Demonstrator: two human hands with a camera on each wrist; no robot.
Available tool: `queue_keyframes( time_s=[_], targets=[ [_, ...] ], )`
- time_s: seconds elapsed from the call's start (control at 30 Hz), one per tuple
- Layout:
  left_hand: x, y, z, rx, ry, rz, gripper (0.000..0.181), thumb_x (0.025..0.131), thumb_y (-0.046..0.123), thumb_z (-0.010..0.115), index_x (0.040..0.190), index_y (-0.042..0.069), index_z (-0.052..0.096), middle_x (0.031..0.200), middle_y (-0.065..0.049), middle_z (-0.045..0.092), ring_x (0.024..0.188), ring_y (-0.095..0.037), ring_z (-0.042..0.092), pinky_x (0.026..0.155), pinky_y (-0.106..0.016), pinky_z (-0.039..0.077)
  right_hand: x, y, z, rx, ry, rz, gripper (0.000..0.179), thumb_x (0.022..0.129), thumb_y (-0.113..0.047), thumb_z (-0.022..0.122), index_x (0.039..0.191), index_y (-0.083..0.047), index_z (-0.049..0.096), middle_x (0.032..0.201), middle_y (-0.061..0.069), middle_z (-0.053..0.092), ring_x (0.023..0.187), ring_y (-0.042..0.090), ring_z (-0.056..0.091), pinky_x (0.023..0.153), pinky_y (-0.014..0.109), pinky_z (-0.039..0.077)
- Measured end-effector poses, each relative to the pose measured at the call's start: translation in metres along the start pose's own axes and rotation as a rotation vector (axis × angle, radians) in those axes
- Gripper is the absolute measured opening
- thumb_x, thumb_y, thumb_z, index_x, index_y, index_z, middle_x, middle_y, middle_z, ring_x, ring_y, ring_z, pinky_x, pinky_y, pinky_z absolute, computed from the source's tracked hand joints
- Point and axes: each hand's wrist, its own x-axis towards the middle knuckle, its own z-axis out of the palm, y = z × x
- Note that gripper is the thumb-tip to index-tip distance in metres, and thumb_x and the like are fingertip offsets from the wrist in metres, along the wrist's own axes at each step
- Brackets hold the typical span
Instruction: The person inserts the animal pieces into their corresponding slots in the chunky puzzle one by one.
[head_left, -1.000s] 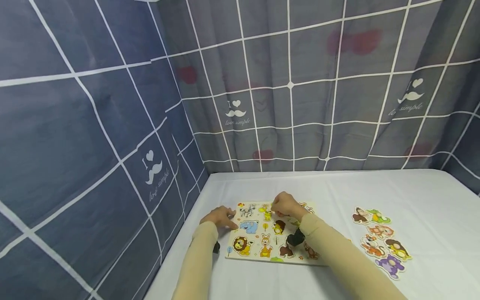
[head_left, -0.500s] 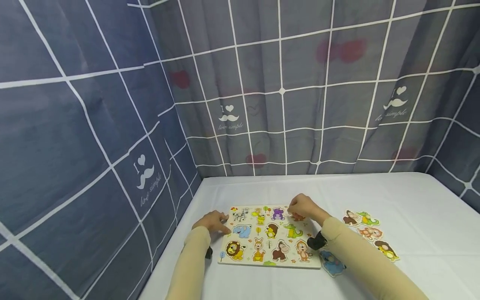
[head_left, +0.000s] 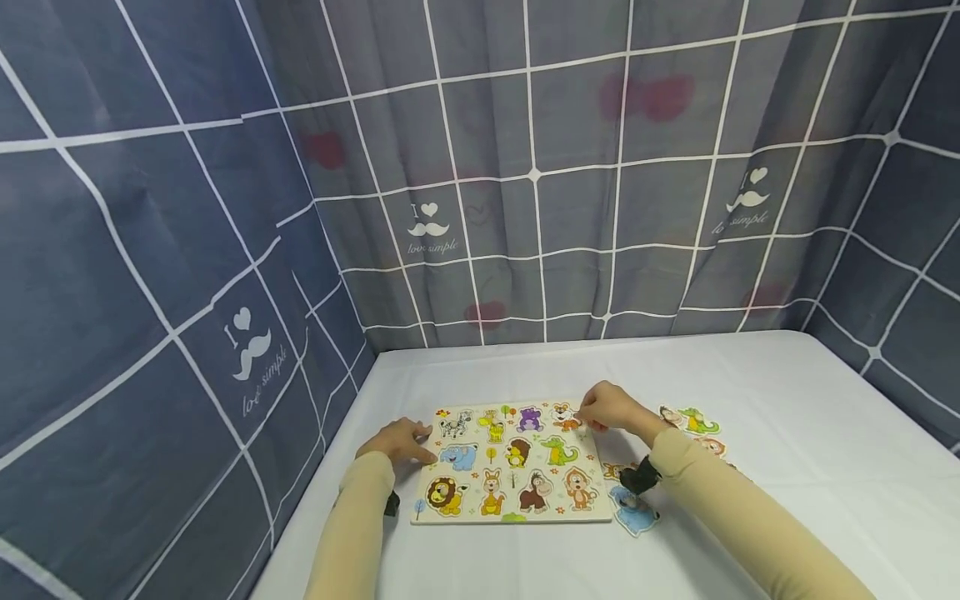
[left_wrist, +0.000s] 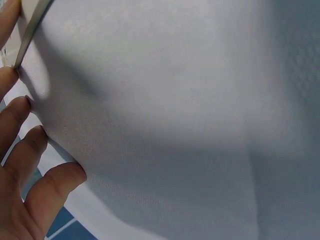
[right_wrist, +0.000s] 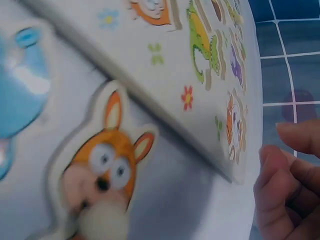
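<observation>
A cream animal puzzle board (head_left: pixel 555 519) lies flat on the white cloth. My left hand (head_left: pixel 401 440) touches its left edge with spread fingers. In the left wrist view, that hand (left_wrist: pixel 25 165) has a fingertip against the board's corner (left_wrist: pixel 11 57). At the board's far right corner, my right hand (head_left: pixel 611 408) is beside the tiger picture (head_left: pixel 566 418), its fingers loosely curled. In the right wrist view, the right hand (right_wrist: pixel 285 195) shows its thumb apart and nothing held. The purple animal (head_left: pixel 529 419) and green crocodile (head_left: pixel 559 452) are next to the tiger.
Loose on the cloth by the board's right edge are a blue elephant piece (head_left: pixel 634 510) and an orange long-eared animal piece (right_wrist: pixel 102 167). Farther right, a green crocodile piece (head_left: pixel 699 421) and others lie partly behind my right sleeve. A grey grid-patterned curtain (head_left: pixel 480 250) surrounds the table.
My right hand has moved right across the board's far row, uncovering the purple animal and the tiger. The left hand stays at the left edge. The head view has shifted.
</observation>
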Motion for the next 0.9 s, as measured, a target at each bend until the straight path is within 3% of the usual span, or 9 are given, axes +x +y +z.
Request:
queue_keyframes(
  time_s=[0.2, 0.57, 0.9],
  targets=[
    [0.004, -0.001, 0.001, -0.039, -0.006, -0.011, 0.076, 0.075, 0.032, 0.088, 0.143, 0.017, 0.056, 0.156, -0.012, 0.045, 0.145, -0.041, 0.037, 0.117, -0.059, 0.033, -0.021, 0.0, -0.007, -0.034, -0.079, 0.009, 0.019, 0.09, -0.007, 0.067, 0.073, 0.002, 0.069, 0.055, -0.001, 0.056, 0.05, 0.011, 0.05, 0.051, 0.024, 0.043],
    [0.004, -0.002, -0.001, -0.011, -0.005, -0.006, 0.075, 0.077, 0.032, 0.087, 0.143, 0.016, 0.056, 0.156, -0.012, 0.045, 0.146, -0.041, 0.037, 0.117, -0.06, 0.032, -0.058, 0.004, -0.005, -0.021, -0.214, 0.016, 0.018, 0.087, -0.007, 0.07, 0.07, -0.001, 0.069, 0.054, 0.001, 0.057, 0.047, 0.01, 0.048, 0.046, 0.02, 0.041],
    [0.0, 0.0, 0.0, -0.019, 0.004, -0.009, 0.074, 0.075, 0.033, 0.087, 0.141, 0.015, 0.058, 0.155, -0.014, 0.046, 0.145, -0.042, 0.037, 0.117, -0.06, 0.033, -0.091, 0.018, -0.003, -0.005, -0.273, -0.057, 0.019, 0.084, -0.007, 0.074, 0.066, -0.003, 0.069, 0.054, 0.0, 0.062, 0.045, 0.007, 0.05, 0.043, 0.017, 0.041]
  ],
)
